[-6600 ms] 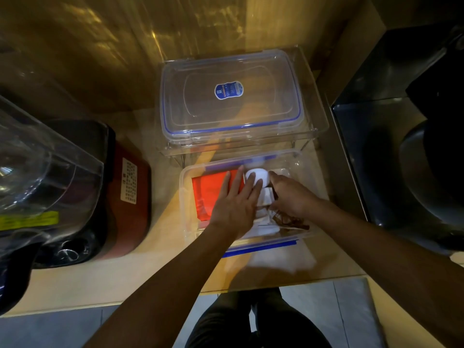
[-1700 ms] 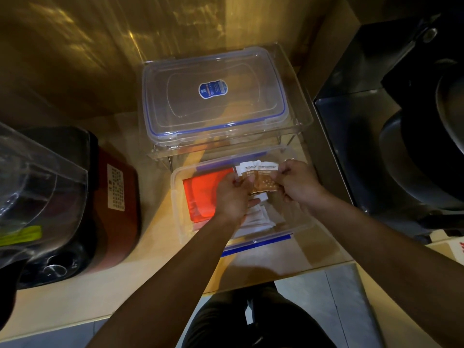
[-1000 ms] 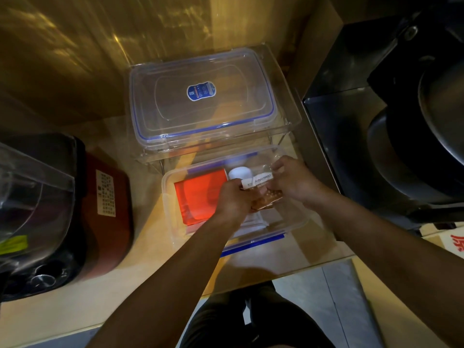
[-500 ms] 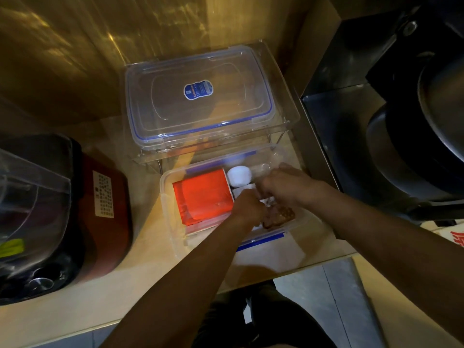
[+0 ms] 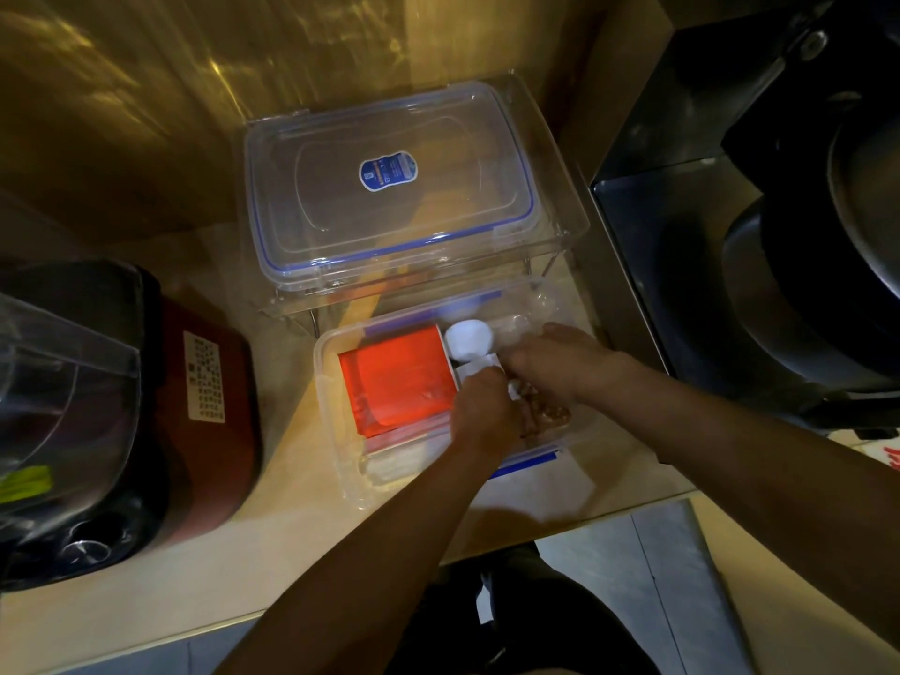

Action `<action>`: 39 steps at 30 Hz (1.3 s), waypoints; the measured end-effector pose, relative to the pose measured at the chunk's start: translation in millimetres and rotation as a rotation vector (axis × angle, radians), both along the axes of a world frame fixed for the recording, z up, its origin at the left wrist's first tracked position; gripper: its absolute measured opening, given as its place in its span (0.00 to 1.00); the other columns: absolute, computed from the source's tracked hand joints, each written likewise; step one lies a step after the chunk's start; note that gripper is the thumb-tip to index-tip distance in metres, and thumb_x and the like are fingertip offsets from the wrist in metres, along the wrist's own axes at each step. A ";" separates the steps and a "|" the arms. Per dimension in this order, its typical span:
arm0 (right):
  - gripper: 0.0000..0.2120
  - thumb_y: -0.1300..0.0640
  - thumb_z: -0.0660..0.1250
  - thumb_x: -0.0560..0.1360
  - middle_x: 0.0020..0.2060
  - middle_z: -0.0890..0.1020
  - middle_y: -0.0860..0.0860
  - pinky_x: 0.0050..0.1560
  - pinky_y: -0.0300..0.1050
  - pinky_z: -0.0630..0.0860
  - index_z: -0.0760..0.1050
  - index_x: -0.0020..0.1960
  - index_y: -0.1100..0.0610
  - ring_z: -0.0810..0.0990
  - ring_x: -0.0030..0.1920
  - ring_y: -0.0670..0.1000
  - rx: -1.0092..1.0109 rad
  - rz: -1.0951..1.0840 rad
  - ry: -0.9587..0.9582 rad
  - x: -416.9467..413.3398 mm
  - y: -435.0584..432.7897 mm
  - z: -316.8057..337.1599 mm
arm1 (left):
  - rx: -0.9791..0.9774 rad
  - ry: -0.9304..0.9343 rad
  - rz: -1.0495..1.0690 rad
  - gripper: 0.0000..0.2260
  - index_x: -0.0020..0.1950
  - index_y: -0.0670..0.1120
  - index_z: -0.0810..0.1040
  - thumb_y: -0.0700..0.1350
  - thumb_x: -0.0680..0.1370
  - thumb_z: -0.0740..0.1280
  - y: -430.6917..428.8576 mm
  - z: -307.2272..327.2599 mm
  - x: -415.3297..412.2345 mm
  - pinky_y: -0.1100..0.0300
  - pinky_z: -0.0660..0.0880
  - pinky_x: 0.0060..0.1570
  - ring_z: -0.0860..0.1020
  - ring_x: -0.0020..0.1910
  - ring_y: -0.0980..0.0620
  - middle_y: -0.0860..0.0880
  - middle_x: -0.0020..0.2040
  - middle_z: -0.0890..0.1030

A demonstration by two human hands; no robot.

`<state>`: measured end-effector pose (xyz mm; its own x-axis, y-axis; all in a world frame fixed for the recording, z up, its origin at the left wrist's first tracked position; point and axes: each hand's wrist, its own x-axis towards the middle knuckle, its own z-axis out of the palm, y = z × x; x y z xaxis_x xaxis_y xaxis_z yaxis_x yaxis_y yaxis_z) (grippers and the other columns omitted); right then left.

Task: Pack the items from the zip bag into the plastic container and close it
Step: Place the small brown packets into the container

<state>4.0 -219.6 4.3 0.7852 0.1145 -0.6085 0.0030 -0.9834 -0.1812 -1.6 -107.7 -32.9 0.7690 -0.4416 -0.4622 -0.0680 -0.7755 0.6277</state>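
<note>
Both hands are reaching into the open plastic container (image 5: 331,382) on the worktop (image 5: 272,484): left hand (image 5: 487,411) and right hand (image 5: 550,358) are pinching brown sachets (image 5: 548,414) (partly hidden) beside an orange packet (image 5: 397,382).

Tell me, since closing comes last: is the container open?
Open. The lid sits apart on the rack behind the container; both hands are inside.

The left hand (image 5: 484,411) and right hand (image 5: 550,360) hide most of the brown packet (image 5: 545,414) beneath them.
</note>
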 end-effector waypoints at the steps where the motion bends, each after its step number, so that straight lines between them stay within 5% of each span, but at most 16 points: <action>1: 0.17 0.48 0.56 0.79 0.62 0.76 0.55 0.58 0.46 0.69 0.70 0.65 0.53 0.75 0.59 0.56 0.017 -0.001 0.005 0.5 -0.4 1.3 | -0.002 0.002 -0.016 0.09 0.52 0.34 0.77 0.36 0.78 0.59 -0.8 -0.5 -1.5 0.53 0.72 0.53 0.78 0.54 0.40 0.36 0.53 0.81; 7: 0.16 0.48 0.59 0.78 0.59 0.79 0.55 0.58 0.48 0.74 0.72 0.63 0.54 0.78 0.56 0.55 -0.065 0.062 0.092 5.1 -0.4 -1.1 | 0.043 0.072 -0.010 0.07 0.48 0.34 0.78 0.36 0.74 0.65 -4.5 -1.1 3.0 0.51 0.75 0.47 0.79 0.50 0.36 0.34 0.49 0.81; 15: 0.11 0.54 0.64 0.75 0.53 0.82 0.54 0.60 0.50 0.71 0.77 0.56 0.55 0.79 0.54 0.54 -0.214 0.285 -0.106 -3.0 1.1 -16.6 | 0.030 0.081 0.027 0.08 0.48 0.35 0.78 0.38 0.72 0.68 -8.7 -7.5 1.3 0.54 0.74 0.42 0.80 0.48 0.38 0.36 0.48 0.82; 24: 0.10 0.56 0.64 0.74 0.52 0.82 0.53 0.62 0.51 0.69 0.78 0.54 0.55 0.78 0.55 0.55 -0.267 0.339 -0.141 -6.4 -2.2 -26.7 | 0.067 0.026 -0.124 0.10 0.49 0.36 0.79 0.40 0.79 0.61 -6.9 -9.9 -0.8 0.64 0.66 0.44 0.79 0.51 0.44 0.39 0.49 0.82; 27: 0.10 0.54 0.64 0.74 0.52 0.83 0.53 0.60 0.49 0.68 0.78 0.54 0.54 0.79 0.54 0.55 -0.223 0.287 -0.141 -6.6 -2.1 -23.3 | 0.122 -0.120 -0.172 0.10 0.52 0.36 0.78 0.38 0.79 0.59 -2.0 1.3 0.6 0.58 0.72 0.44 0.81 0.49 0.43 0.39 0.49 0.83; 30: 0.10 0.52 0.63 0.74 0.51 0.82 0.54 0.49 0.47 0.71 0.76 0.54 0.53 0.80 0.51 0.55 -0.073 0.142 -0.170 -3.2 -4.3 -14.5 | 0.300 -0.553 -0.265 0.06 0.42 0.45 0.83 0.44 0.66 0.74 12.7 18.4 3.5 0.61 0.75 0.31 0.83 0.36 0.48 0.46 0.35 0.85; 32: 0.12 0.51 0.63 0.75 0.51 0.82 0.54 0.42 0.45 0.68 0.75 0.56 0.53 0.80 0.49 0.56 -0.018 0.059 -0.210 -0.4 -4.2 -11.4 | 0.391 -0.754 -0.379 0.13 0.42 0.47 0.83 0.49 0.60 0.76 21.7 17.0 7.7 0.62 0.77 0.37 0.82 0.38 0.50 0.49 0.36 0.84; 35: 0.16 0.51 0.64 0.75 0.53 0.80 0.56 0.42 0.46 0.69 0.69 0.61 0.56 0.79 0.50 0.56 0.050 -0.063 -0.226 1.3 1.5 -12.4 | 0.396 -0.710 -0.434 0.17 0.51 0.45 0.79 0.53 0.68 0.71 32.3 12.6 19.3 0.52 0.75 0.55 0.80 0.50 0.45 0.46 0.47 0.83; 39: 0.19 0.53 0.65 0.74 0.57 0.79 0.56 0.46 0.46 0.71 0.69 0.62 0.58 0.78 0.54 0.56 0.165 -0.168 -0.168 -0.4 9.8 -17.2 | 0.385 -0.690 -0.510 0.17 0.57 0.43 0.76 0.50 0.71 0.68 35.6 6.0 26.4 0.43 0.64 0.67 0.76 0.57 0.42 0.42 0.55 0.79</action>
